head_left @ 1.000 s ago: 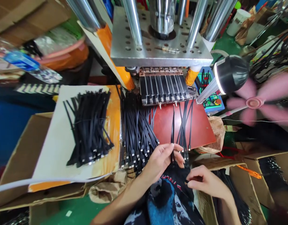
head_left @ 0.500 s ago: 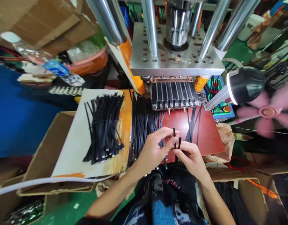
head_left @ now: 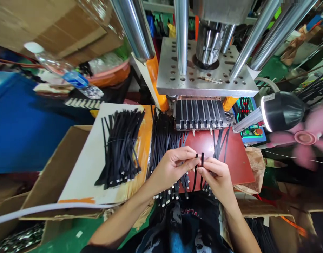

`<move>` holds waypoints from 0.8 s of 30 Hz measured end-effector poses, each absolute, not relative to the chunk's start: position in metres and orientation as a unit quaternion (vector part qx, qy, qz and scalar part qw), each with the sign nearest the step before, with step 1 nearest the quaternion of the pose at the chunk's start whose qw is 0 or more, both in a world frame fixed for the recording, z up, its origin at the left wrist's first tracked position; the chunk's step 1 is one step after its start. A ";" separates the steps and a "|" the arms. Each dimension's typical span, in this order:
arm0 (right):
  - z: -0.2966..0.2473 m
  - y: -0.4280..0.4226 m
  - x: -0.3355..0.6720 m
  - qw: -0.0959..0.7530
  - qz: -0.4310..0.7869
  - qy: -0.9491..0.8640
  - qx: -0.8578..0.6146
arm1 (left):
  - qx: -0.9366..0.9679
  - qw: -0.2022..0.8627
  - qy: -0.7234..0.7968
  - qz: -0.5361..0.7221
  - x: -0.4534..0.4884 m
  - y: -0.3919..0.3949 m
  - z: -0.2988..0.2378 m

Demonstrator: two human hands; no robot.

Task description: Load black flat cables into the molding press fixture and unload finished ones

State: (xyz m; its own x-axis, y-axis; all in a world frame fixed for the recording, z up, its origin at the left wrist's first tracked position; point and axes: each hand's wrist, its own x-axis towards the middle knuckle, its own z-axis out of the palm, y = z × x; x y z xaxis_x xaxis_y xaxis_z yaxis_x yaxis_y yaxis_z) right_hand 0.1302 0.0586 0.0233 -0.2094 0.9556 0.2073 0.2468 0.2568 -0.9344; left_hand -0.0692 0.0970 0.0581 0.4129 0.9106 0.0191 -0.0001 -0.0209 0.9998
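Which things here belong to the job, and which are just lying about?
Seemingly part of the job:
left hand and right hand, each pinching a black strip
cable bundle on the white board
metal press

Probably unrelated:
plastic bottle
brown paper
pink fan

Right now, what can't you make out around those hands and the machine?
All in the head view:
Held black strips: the left hand and right hand cover the pinched parts; lower ends get lost against the dark shirt.
Loose cables: partly hidden behind the left hand.
Press: top cut off by the upper edge.
Control box: display figures too small to read.
Pink fan: blades blurred, cut by the right edge.
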 end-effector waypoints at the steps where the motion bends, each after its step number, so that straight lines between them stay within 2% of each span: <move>1: 0.024 0.061 0.128 0.427 0.416 -0.665 -0.450 | 0.608 0.576 0.381 0.392 -0.070 0.098 0.058; 8: 0.007 0.063 0.109 0.374 0.499 -0.630 -0.463 | 0.674 0.430 0.413 0.436 -0.074 0.109 0.058; 12: 0.000 0.058 0.108 0.207 0.640 -0.598 -0.435 | 0.668 0.303 0.487 0.475 -0.087 0.154 0.052; 14: 0.011 0.068 0.116 0.147 0.650 -0.624 -0.409 | 0.690 0.251 0.503 0.455 -0.093 0.186 0.042; 16: 0.028 0.095 0.127 0.151 0.583 -0.684 -0.413 | 0.711 0.208 0.518 0.427 -0.096 0.217 0.030; 19: 0.053 0.156 0.134 0.228 0.483 -0.732 -0.423 | 0.712 0.183 0.543 0.406 -0.096 0.258 0.011; 21: 0.061 0.197 0.129 0.270 0.477 -0.725 -0.418 | 0.695 0.191 0.555 0.415 -0.096 0.276 0.003; 24: 0.059 0.245 0.114 0.286 0.496 -0.712 -0.406 | 0.674 0.199 0.567 0.430 -0.101 0.281 -0.003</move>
State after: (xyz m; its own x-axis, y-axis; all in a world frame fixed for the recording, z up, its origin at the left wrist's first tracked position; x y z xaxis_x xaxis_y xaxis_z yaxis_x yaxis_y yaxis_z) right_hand 0.1140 0.2447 0.0586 -0.5062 0.8624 0.0036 0.2952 0.1772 -0.9389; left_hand -0.1015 0.2807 -0.0033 -0.0137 0.9350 0.3544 0.5927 -0.2779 0.7559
